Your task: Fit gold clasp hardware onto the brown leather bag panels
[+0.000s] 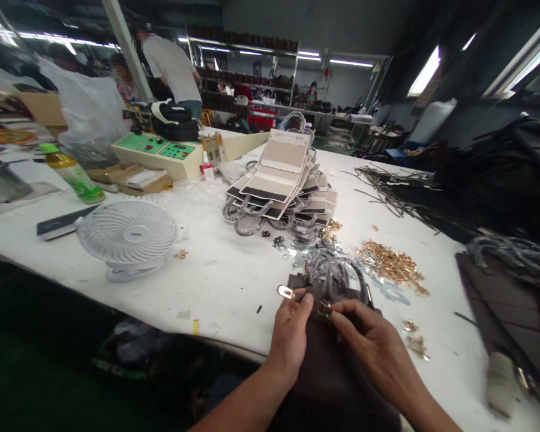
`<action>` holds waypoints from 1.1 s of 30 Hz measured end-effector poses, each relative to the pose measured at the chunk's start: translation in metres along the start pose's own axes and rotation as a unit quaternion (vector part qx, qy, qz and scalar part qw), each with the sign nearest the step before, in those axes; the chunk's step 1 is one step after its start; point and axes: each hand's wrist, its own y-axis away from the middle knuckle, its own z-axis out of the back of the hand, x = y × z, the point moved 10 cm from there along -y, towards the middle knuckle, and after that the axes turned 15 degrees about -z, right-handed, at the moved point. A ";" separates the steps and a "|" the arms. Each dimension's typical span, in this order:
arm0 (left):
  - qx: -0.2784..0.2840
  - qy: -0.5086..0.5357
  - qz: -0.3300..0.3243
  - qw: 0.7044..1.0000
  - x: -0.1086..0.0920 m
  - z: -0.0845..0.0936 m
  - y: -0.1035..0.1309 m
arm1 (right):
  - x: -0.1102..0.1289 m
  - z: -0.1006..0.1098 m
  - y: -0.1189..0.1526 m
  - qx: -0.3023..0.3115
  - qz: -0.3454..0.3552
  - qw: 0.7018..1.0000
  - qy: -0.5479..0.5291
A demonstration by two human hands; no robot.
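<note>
A dark brown handbag piece (pixel 342 360) with plastic-wrapped handles (pixel 337 270) lies at the table's front edge, below and between my hands. My left hand (pixel 292 324) grips its upper left part, thumb on top. A gold metal plate with a slot (pixel 286 291) shows at the left fingertips. Over the bag's middle, my right hand (pixel 364 330) pinches a small gold metal fitting (pixel 326 309) between thumb and fingers, against the brown material. Its exact shape is too small to tell.
Gold fittings (pixel 393 264) and silver plates (pixel 297 249) lie beyond the bag. Behind them are stacked beige panels with wrapped handles (pixel 283 174). A white fan (pixel 128 234), green-capped bottle (pixel 72 174) and control box (pixel 162 153) stand left. Dark strips (pixel 387 186) lie right.
</note>
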 end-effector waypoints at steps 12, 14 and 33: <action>0.029 -0.020 -0.056 0.998 -0.018 -0.005 0.006 | -0.013 -0.008 0.012 -0.062 -0.054 0.996 -0.018; 0.033 -0.029 -0.060 0.997 -0.018 -0.006 0.008 | -0.014 -0.005 0.013 -0.052 -0.079 0.995 -0.033; 0.088 -0.060 -0.106 0.989 -0.035 -0.026 0.025 | 0.014 0.017 0.023 -0.108 -0.029 0.993 0.035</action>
